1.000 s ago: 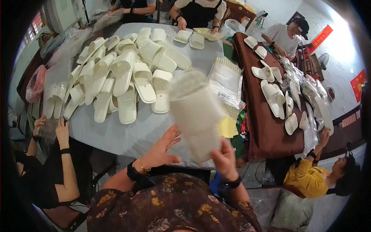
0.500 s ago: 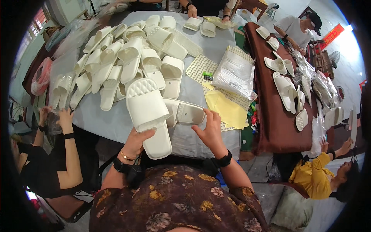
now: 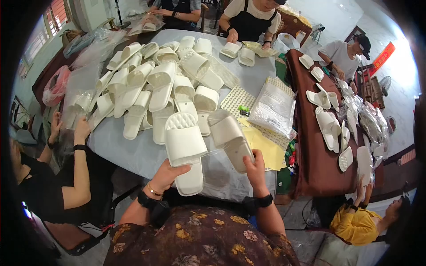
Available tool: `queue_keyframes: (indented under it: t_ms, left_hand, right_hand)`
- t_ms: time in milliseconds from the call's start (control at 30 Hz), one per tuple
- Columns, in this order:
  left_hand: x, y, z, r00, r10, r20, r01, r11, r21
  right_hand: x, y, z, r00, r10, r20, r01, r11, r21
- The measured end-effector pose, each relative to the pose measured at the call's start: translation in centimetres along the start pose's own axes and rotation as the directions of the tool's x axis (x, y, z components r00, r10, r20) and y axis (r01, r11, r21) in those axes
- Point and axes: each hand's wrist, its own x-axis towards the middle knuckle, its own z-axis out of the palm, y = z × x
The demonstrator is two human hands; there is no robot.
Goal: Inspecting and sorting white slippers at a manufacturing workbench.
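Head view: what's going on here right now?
The person's left hand holds a cream slide slipper with a quilted strap; the right hand grips a second cream slide slipper beside it. Beyond them, a heap of similar cream slippers lies on a grey-covered table, with yellow paper sheets at right.

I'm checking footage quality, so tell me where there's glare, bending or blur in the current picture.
Head view: glare whitens the wall at upper right; head view: the silvery packet carries bright glints; head view: the grey table's near edge looks bowed, and black fills the corners; head view: the two held slippers show no heavy motion blur.
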Motion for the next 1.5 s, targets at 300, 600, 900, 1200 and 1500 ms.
queue_keyframes:
  t_ms: [300, 600, 900, 1200, 1500]
  left_hand:
    - [3.2, -6.2, 0.9, 0.996, 0.073, -0.052, -0.055, 0.957, 0.284]
    - [1.7, -4.6, 0.4, 0.963, 0.205, -0.173, 0.119, 0.252, 0.960]
    - [1.0, -5.1, 2.8, 0.813, 0.571, 0.118, -0.187, 0.064, 0.980]
    - [4.2, -6.7, 6.7, 0.594, 0.376, 0.712, -0.725, -0.135, 0.676]
    - [4.0, -8.2, 5.8, 0.714, 0.345, 0.609, -0.605, -0.134, 0.785]
  right_hand:
    - [-5.4, 1.3, -0.8, 0.955, 0.246, 0.169, -0.267, 0.956, 0.122]
    - [-5.2, -1.0, -0.3, 0.965, 0.124, 0.229, 0.017, 0.850, -0.527]
    - [-5.2, -0.8, 0.6, 0.974, -0.134, 0.184, 0.206, 0.860, -0.467]
    - [-4.8, -1.0, 2.0, 0.957, -0.221, 0.190, 0.285, 0.846, -0.451]
    - [-4.9, -0.3, 1.7, 0.948, -0.229, 0.222, 0.307, 0.846, -0.437]
